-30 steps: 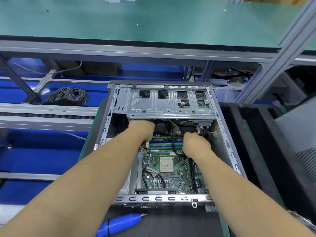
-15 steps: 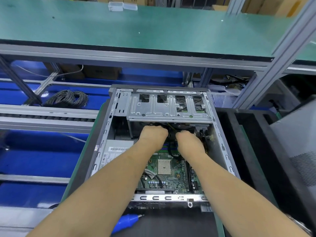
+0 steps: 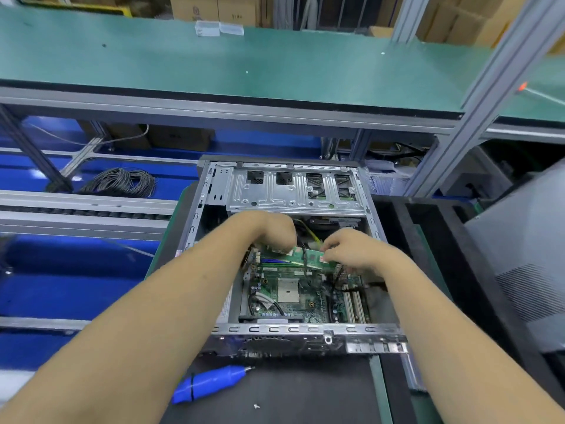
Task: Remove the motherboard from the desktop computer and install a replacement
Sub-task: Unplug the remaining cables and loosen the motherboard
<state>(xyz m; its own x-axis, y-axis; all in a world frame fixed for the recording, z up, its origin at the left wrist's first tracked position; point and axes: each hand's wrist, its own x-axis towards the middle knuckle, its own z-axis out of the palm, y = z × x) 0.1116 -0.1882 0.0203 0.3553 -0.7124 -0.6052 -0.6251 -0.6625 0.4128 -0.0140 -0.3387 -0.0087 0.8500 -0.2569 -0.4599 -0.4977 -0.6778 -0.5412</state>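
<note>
Scene: A person leans over an open grey sheet-metal desktop computer case (image 3: pixel 284 191) lying flat at the centre of the frame on a dark-matted bench (image 3: pixel 293 393).
Task's thing: The green motherboard (image 3: pixel 293 293) sits inside the case, centre frame, its pale square processor socket (image 3: pixel 288 290) bare and black cables still crossing it.
Step in hand: By the look of it, a long green memory module (image 3: pixel 308 257) is being lifted from the coloured slots along the board's upper edge, a clearing job ahead of pulling the board.
Left hand: The left hand (image 3: pixel 272 229), just above centre, curls its fingers down onto the module's left end, seemingly pinching it.
Right hand: The right hand (image 3: pixel 351 250), right of centre, pinches the module's right end between thumb and fingers.
Doing it well: Both ends should rise evenly and straight up, grip on the edges only; the black cable (image 3: pixel 303 254) crossing the module needs easing aside rather than dragging.
Risk: A tilted pull could strain the slot.
Also present: A blue pen-shaped electric screwdriver (image 3: pixel 211 382) lies on the mat, lower centre-left; a small loose screw (image 3: pixel 256 406) rests near it.
</note>
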